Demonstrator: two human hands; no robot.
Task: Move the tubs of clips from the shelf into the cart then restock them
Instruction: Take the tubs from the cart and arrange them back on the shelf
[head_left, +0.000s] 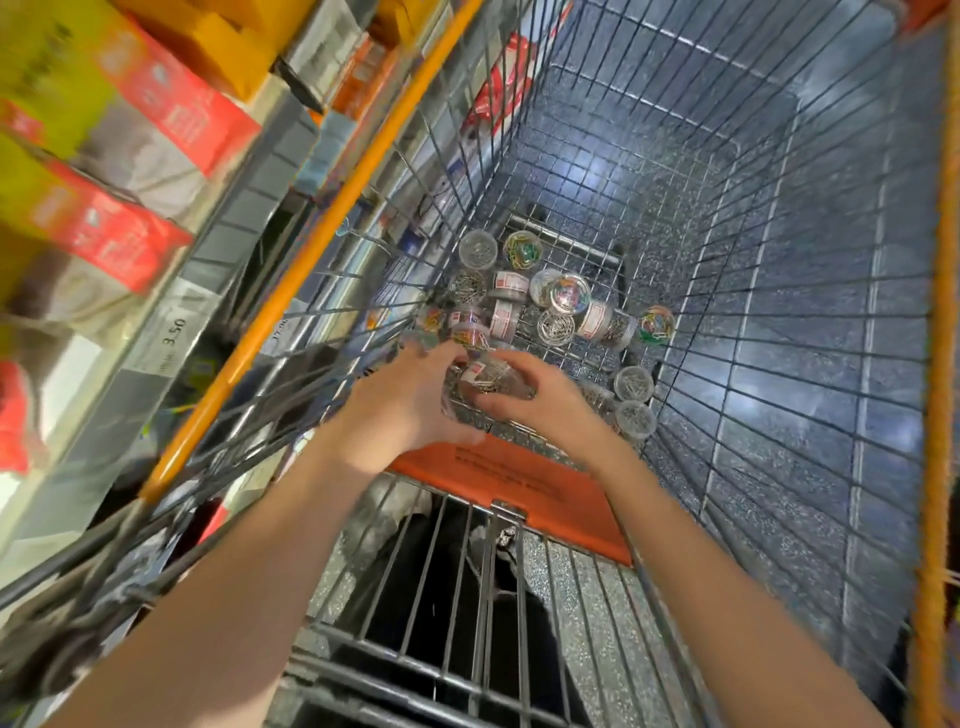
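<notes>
Several clear round tubs of clips (545, 306) lie in a heap on the wire floor of the shopping cart (779, 291); some hold silver clips, some coloured ones. Both my arms reach down into the cart basket. My left hand (400, 405) and my right hand (540, 400) cup a clear tub of silver clips (485, 376) between them, fingers curled round its sides. Two more silver tubs (632, 402) sit just right of my right hand.
The cart has orange rim trim (311, 244) and an orange child-seat flap (524, 483). To the left stands a shelf (171, 332) with a 3.50 price label and red and yellow boxes (124, 228). The speckled grey floor shows through the wire.
</notes>
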